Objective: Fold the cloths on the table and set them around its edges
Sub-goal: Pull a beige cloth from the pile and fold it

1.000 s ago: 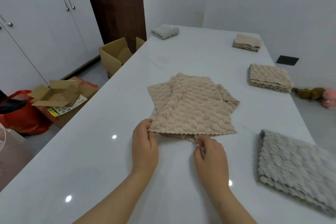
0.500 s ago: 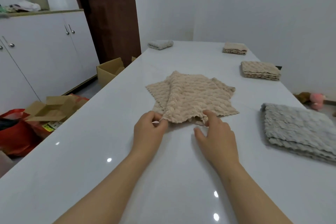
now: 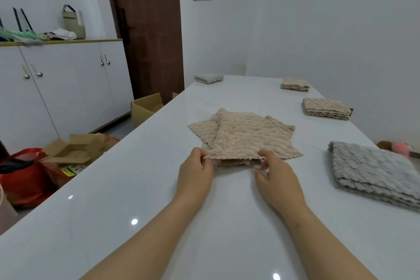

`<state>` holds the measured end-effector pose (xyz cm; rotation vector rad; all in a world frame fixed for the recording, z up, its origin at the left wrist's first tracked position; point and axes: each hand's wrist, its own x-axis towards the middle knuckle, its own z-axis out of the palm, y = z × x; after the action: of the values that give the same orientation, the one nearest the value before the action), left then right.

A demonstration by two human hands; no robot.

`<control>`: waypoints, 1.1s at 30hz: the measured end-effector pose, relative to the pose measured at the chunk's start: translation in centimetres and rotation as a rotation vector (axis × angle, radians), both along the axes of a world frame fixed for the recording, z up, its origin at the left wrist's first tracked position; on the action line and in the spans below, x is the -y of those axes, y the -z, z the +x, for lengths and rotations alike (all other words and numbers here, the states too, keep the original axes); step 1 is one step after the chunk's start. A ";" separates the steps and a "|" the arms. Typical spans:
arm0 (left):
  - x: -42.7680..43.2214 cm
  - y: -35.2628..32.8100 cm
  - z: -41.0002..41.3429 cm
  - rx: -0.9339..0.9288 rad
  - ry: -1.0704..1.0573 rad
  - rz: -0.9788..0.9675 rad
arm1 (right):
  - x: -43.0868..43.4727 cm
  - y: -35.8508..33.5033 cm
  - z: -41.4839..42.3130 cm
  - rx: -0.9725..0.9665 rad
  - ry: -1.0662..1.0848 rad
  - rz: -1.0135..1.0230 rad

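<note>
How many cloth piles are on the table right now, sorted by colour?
Beige: 3. These are the loose beige cloth pinched by the left hand and right hand, the near folded beige cloth and the far folded beige cloth.
Grey: 2. These are the large grey cloth and the small grey cloth.
Total: 5

Desk [image 3: 159, 188] x1. Hands x2: left hand [image 3: 195, 175], right hand [image 3: 277, 179]. Beige cloths x3: mid beige cloth [image 3: 245, 136], unfolded; far beige cloth [image 3: 295, 84] & near beige cloth [image 3: 326, 108], folded. Grey cloths x2, folded: far grey cloth [image 3: 209, 78], near grey cloth [image 3: 372, 170]. Cardboard boxes x2: box by door [image 3: 145, 107], flattened box [image 3: 75, 150]. Red bag [image 3: 25, 179] x1.
</note>
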<state>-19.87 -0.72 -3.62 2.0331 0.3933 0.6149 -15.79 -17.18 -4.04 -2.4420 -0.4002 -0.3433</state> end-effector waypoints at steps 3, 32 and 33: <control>-0.1 -0.6 2.1 -0.071 -0.280 -0.155 | 0.2 0.2 0.6 -0.024 -0.019 -0.004; -3.2 -9.5 1.5 0.022 0.360 -0.401 | -0.2 -1.2 2.6 0.081 0.024 0.174; -3.5 -9.1 1.5 -0.007 0.316 -0.400 | -0.1 -1.6 2.7 0.113 0.054 0.205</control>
<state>-18.34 2.83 5.47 1.6664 0.1745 0.3048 -13.09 -17.05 -2.42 -2.2422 -0.3302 -0.5215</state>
